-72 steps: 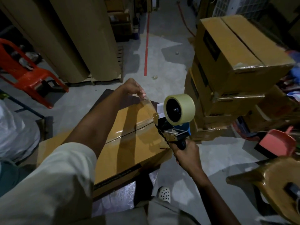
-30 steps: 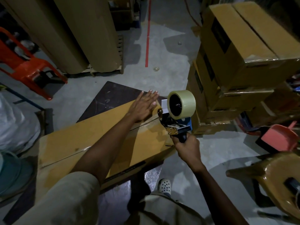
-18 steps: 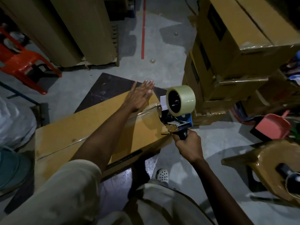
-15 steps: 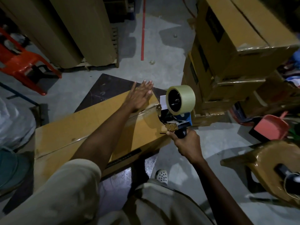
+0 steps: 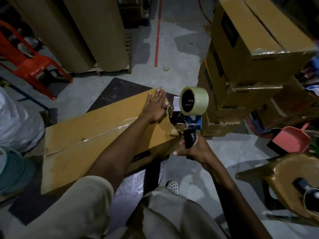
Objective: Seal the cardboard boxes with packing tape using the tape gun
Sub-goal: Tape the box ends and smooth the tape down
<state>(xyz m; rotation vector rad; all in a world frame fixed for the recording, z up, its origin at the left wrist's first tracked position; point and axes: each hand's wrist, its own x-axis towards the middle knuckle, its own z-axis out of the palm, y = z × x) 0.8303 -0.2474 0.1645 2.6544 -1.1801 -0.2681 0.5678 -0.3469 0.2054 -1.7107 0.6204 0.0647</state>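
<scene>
Long cardboard box (image 5: 89, 140) lying on dark mat (image 5: 120, 90). Left hand (image 5: 156, 107) flat, fingers straight, pressing far end of seam. Right hand (image 5: 195, 150) curled round tape gun (image 5: 187, 121) handle, just beside box end. Likely light, panels yielding — best pressed along seam, gun gripped by handle only.

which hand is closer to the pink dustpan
Right. The right hand, gripping the tape gun handle, is left of the dustpan; the left hand lies flat on the box, farther left.
</scene>
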